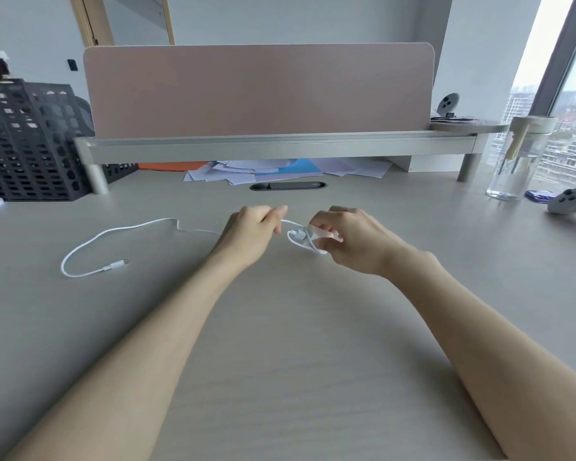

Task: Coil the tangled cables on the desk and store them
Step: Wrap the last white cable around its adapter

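A thin white cable [90, 239] lies on the pale desk [280, 344]. Its left part curves in a wide loop and ends in a small white plug [115, 265] on the desk. My left hand [250, 232] pinches the cable near the middle of the desk. My right hand [345, 239] holds the cable's other end, where a small loop and a white plug [298, 235] show between the fingers. A short stretch of cable runs between my two hands, just above the desk.
A grey shelf riser [280, 144] with a pink divider panel [260, 91] stands at the back, loose papers [263, 171] beneath it. A black mesh crate [27, 141] is at the left. At the right stand a clear bottle [516, 161] and a grey controller [572, 201].
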